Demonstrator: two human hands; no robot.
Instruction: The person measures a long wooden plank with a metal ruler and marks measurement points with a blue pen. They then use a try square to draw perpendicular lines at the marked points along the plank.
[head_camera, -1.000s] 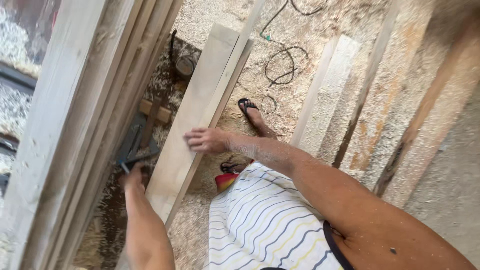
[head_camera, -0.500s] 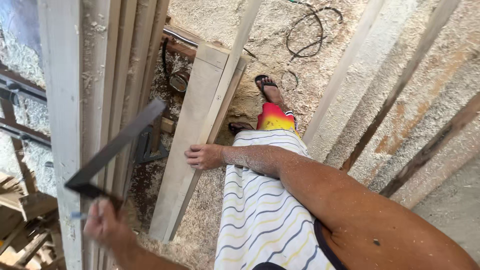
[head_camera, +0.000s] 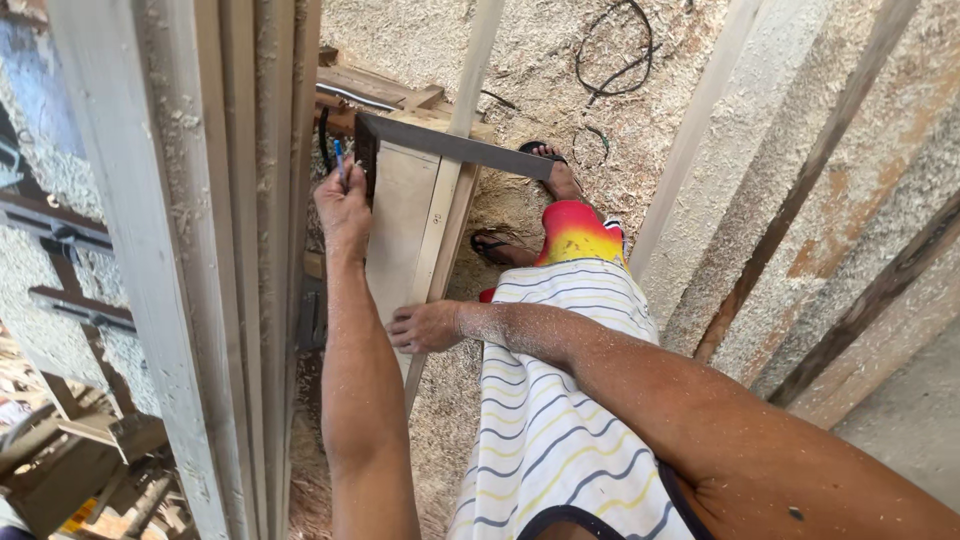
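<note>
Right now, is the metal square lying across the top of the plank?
Yes, the metal square lies across the plank's upper end, with the left hand at its corner.
</note>
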